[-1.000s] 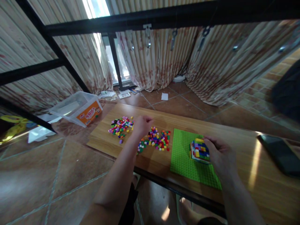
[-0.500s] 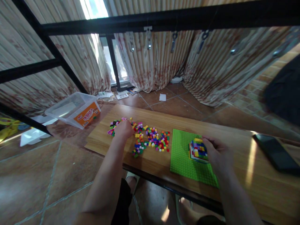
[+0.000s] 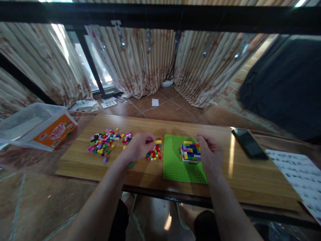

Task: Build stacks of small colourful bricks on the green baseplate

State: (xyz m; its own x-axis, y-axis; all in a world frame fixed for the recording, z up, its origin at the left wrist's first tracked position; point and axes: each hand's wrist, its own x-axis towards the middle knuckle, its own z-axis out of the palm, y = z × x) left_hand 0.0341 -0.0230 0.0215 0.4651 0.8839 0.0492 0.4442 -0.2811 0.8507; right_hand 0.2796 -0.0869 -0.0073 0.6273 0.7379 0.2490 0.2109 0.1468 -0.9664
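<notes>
My left hand (image 3: 140, 146) is closed on a small yellow toy brick (image 3: 157, 142), pinched at the fingertips above the loose pile. Under and left of that hand spread many loose coloured bricks (image 3: 102, 142). A green studded baseplate (image 3: 172, 164) lies to the right of the pile. On it stands a low block built of multicoloured bricks (image 3: 190, 152). My right hand (image 3: 212, 150) is at the block's right side with thumb and fingers pinched together; whether a brick is between them is hidden. It covers the baseplate's right part.
A clear plastic tub (image 3: 45, 127) with an orange label stands at the left end of the wooden table (image 3: 145, 174). On the right are a dark phone (image 3: 249, 144) and a printed sheet (image 3: 298, 177). A black metal bar (image 3: 160, 16) crosses above, before the curtains.
My left hand has moved right from the far left of the pile toward the baseplate, now with a yellow brick. My right hand stays beside the block. The view has turned right.
</notes>
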